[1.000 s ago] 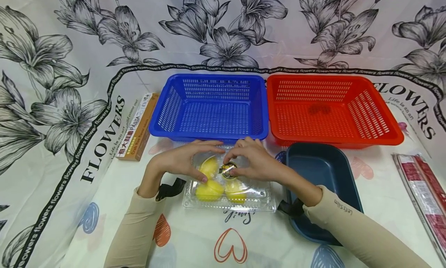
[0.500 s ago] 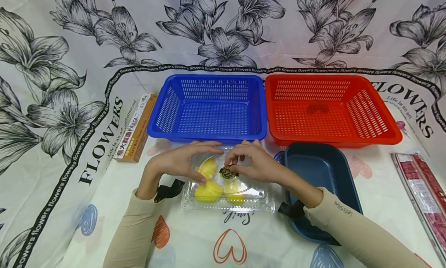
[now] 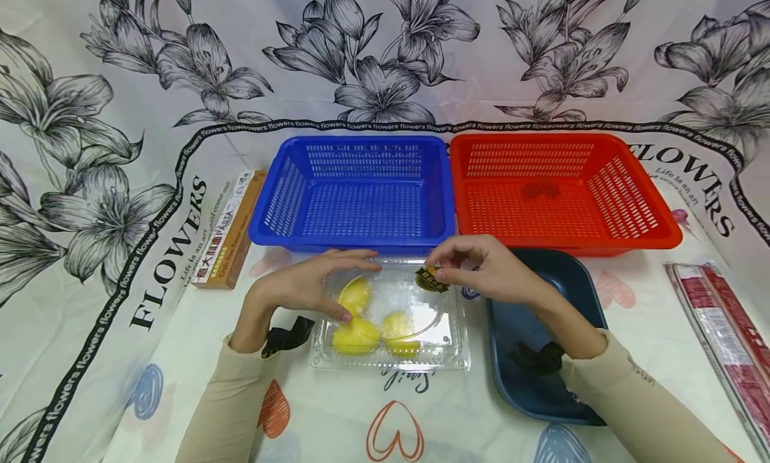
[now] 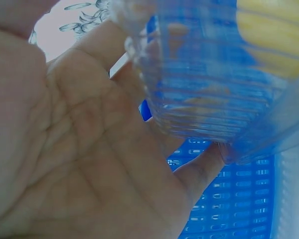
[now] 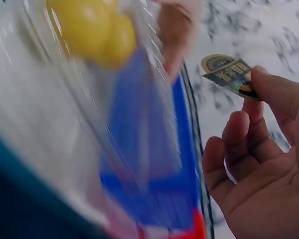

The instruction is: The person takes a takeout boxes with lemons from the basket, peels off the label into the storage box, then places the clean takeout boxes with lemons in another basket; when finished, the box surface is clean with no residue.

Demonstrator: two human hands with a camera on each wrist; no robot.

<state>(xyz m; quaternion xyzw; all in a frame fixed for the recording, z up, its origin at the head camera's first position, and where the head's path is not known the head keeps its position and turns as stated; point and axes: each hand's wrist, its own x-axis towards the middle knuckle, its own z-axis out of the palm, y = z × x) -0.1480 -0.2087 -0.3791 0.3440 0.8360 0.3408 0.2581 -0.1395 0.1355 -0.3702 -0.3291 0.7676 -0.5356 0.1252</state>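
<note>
Unsealing clear box (image 3: pixel 442 360), apparently, on desk (image 3: pixel 325 409) | right hand (image 3: pixel 484 268): fingers pinch sticker (image 3: pixel 430 279), lifted apart from box | left hand (image 3: pixel 303 282): fingers spread wide, touching box's left side | next likely calls for setting sticker aside, then opening box

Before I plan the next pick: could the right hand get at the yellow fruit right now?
Probably not: the clear container looks closed over the yellow fruit, and the right hand pinches the label.
</note>
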